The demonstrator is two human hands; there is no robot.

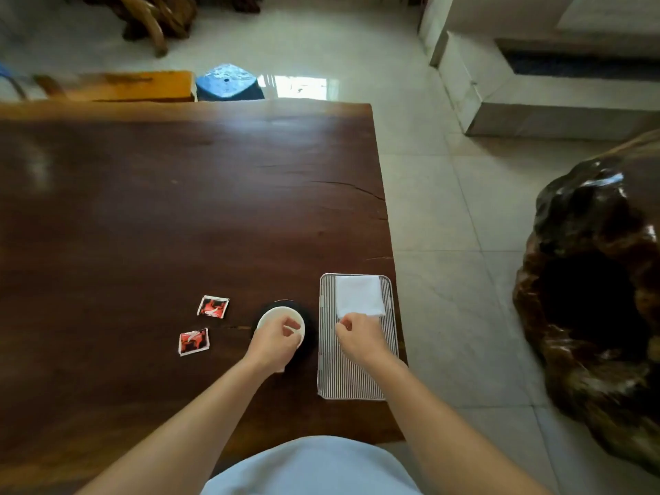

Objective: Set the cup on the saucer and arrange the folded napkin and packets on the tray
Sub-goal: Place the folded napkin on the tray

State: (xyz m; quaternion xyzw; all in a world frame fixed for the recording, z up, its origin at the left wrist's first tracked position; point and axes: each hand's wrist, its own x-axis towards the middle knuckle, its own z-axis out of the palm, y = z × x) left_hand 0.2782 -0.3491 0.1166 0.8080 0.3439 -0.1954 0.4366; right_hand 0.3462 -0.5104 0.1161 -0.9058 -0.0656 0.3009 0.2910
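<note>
A white cup (pixel 276 316) sits over a dark round saucer (pixel 310 337) on the brown table. My left hand (pixel 273 342) grips the cup's near rim from above. To the right lies a ribbed white tray (pixel 343 373). A folded white napkin (pixel 359 294) rests on the tray's far end. My right hand (pixel 357 335) pinches the napkin's near edge. Two red and black packets lie on the table left of the cup, one farther (pixel 213 306) and one nearer (pixel 193 341).
The wooden table (pixel 160 209) ends just right of the tray, with tiled floor beyond. A large dark carved wood piece (pixel 593 298) stands on the floor at the right. A blue stool (pixel 228 83) and a wooden bench (pixel 125 85) stand behind the table.
</note>
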